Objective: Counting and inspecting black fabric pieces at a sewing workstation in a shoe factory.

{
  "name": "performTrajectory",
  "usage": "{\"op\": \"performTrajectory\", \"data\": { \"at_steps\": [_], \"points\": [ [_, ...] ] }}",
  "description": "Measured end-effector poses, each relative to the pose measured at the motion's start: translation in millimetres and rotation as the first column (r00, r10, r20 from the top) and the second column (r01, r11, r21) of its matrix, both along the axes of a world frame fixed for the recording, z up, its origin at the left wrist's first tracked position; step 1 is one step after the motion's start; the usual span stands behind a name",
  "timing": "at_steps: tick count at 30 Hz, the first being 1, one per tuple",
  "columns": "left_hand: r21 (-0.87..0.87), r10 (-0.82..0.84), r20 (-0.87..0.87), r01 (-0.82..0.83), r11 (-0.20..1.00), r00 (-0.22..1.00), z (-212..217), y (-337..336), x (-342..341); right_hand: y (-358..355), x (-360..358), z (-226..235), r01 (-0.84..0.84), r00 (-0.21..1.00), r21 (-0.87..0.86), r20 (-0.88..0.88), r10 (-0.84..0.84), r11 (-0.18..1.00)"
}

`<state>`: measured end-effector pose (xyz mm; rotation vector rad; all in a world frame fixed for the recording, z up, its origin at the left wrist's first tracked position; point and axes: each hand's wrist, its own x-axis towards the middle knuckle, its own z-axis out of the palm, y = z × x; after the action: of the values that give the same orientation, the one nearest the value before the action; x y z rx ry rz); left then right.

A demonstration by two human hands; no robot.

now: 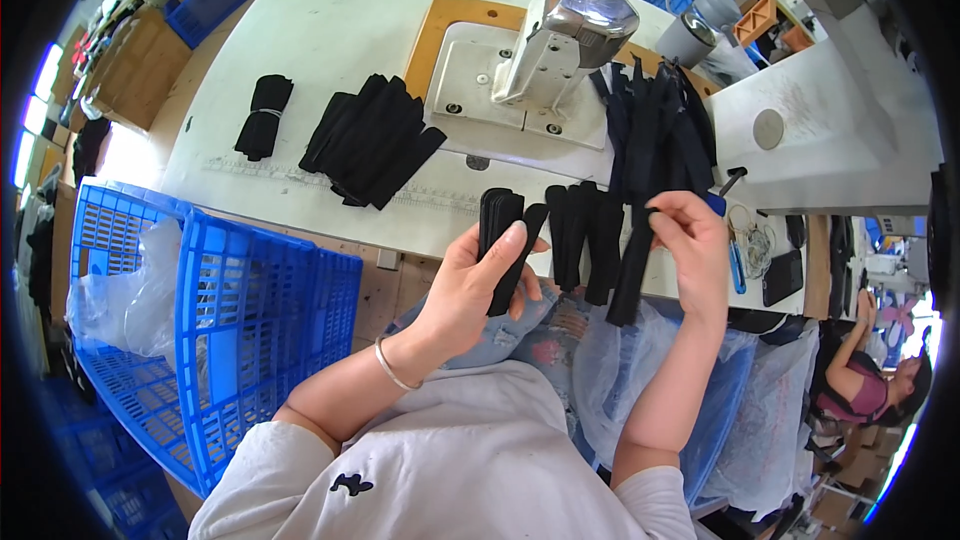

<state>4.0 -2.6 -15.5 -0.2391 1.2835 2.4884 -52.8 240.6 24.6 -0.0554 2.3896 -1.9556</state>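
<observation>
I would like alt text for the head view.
The left hand holds a stack of black fabric strips and the right hand pinches a long black fabric strip, by a white table with a metal sewing machine.

The fabric strips (498, 212) are plain black, the table (330, 20) white with a tan frame (425, 35). The crate (220, 302) is blue with a grid pattern; the shirt (470, 430) is off-white with 1 black motif (351, 484).
</observation>
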Motion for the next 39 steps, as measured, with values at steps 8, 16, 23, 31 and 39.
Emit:
{"op": "performTrajectory", "data": {
  "at_steps": [8,16,23,31,39],
  "points": [
    [0.005,-0.021,-0.075,0.021,1.0,0.997,1,6,1,-53,12,-13,0.187,0.904,0.423,-0.428,0.013,0.886],
    [-0.081,-0.1,-0.115,0.091,0.993,0.988,9,7,3,-84,31,-13,0.052,0.88,0.251,-0.47,0.074,0.967],
    [-0.018,-0.088,-0.092,0.087,0.996,0.992,7,8,6,-91,35,-25,0.301,0.684,0.353,-0.728,0.058,0.886],
    [0.064,0.024,-0.07,-0.019,0.998,0.997,8,3,1,-46,29,-2,0.153,0.941,-0.247,-0.258,-0.218,0.957],
    [-0.002,0.003,0.009,-0.003,1.0,1.0,7,9,4,-28,1,-34,0.228,0.966,0.309,-0.192,-0.175,0.923]
  ]
}}
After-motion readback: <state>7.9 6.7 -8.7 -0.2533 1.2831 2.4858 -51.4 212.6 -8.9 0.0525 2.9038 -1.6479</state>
